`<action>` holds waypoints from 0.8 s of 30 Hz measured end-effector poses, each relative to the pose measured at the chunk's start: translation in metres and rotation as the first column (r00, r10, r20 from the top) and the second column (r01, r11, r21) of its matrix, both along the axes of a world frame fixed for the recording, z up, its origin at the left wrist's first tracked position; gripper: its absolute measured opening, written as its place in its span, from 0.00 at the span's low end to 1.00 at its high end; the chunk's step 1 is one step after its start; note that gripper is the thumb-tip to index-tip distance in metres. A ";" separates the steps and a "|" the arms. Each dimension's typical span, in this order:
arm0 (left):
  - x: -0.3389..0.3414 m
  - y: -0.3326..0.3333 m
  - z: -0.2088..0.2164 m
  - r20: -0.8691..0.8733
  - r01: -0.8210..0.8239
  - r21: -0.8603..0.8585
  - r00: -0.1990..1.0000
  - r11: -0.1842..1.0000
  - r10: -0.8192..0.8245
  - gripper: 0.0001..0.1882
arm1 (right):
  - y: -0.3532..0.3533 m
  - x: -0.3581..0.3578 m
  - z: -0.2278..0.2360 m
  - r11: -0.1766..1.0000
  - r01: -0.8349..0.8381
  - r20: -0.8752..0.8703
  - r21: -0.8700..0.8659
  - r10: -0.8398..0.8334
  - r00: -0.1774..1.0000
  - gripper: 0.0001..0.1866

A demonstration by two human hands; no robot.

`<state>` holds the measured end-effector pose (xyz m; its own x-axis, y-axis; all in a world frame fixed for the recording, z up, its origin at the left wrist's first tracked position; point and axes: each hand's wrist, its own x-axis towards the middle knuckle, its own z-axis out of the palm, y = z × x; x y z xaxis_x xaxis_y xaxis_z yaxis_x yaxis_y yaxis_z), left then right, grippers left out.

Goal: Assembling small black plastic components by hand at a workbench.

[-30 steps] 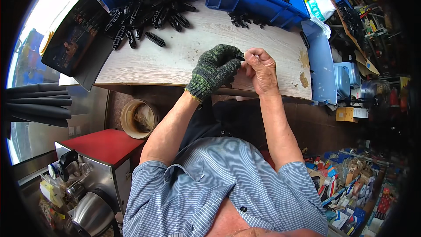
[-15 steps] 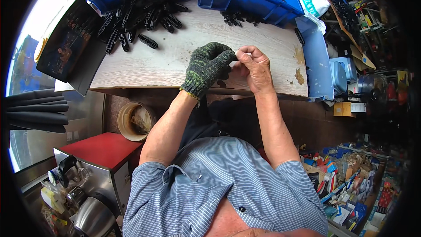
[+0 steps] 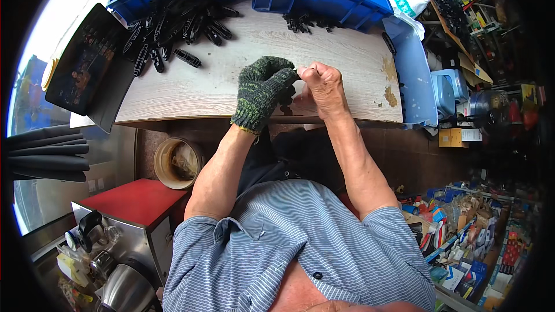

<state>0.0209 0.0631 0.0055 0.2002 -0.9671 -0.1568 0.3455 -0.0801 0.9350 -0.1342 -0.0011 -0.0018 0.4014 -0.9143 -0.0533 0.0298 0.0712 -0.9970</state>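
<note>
My left hand (image 3: pixel 263 89), in a dark green and black knitted glove, is closed above the table's near edge. Its curled fingers hide whatever lies inside them. Bare, my right hand (image 3: pixel 322 88) meets it with thumb and forefinger pressed together at the glove's fingertips. What the two hands grip between them is too small or covered to make out. Left of the hands, a single long black plastic part (image 3: pixel 188 58) lies on the pale wood-grain table (image 3: pixel 214 89). A heap of similar black parts (image 3: pixel 167 26) spreads behind it.
Two blue bins (image 3: pixel 324 0) of black pieces stand along the back, with small black pieces (image 3: pixel 303 22) spilled before one. A light blue tray (image 3: pixel 417 81) borders the table's right end. A dark panel (image 3: pixel 87 69) leans at left. Below sits a round bucket (image 3: pixel 178 163).
Both hands have shifted slightly left in the picture, still together. My right hand has turned, its thumb now straighter against the gloved fingertips. The view has also moved a little.
</note>
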 end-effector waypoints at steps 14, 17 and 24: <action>0.089 0.037 -0.008 0.874 -0.155 -0.477 0.019 0.865 0.486 0.21 | -0.012 -0.029 0.000 0.967 0.141 0.270 0.213 -0.197 0.943 0.19; 0.139 0.036 -0.009 0.860 -0.086 -0.487 -0.225 0.869 0.459 0.15 | -0.030 -0.054 0.001 0.923 0.309 0.234 0.231 -0.361 0.903 0.23; 0.150 0.024 -0.005 0.950 0.142 -0.280 -0.104 0.950 0.295 0.13 | -0.067 -0.103 0.005 0.700 0.651 0.115 0.293 -0.702 0.703 0.21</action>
<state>0.1711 0.0876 0.0009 -0.0033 -0.8757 0.4828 -0.9676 0.1246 0.2195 -0.2376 -0.0679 0.0031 -0.2983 -0.9147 -0.2725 0.3530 0.1595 -0.9219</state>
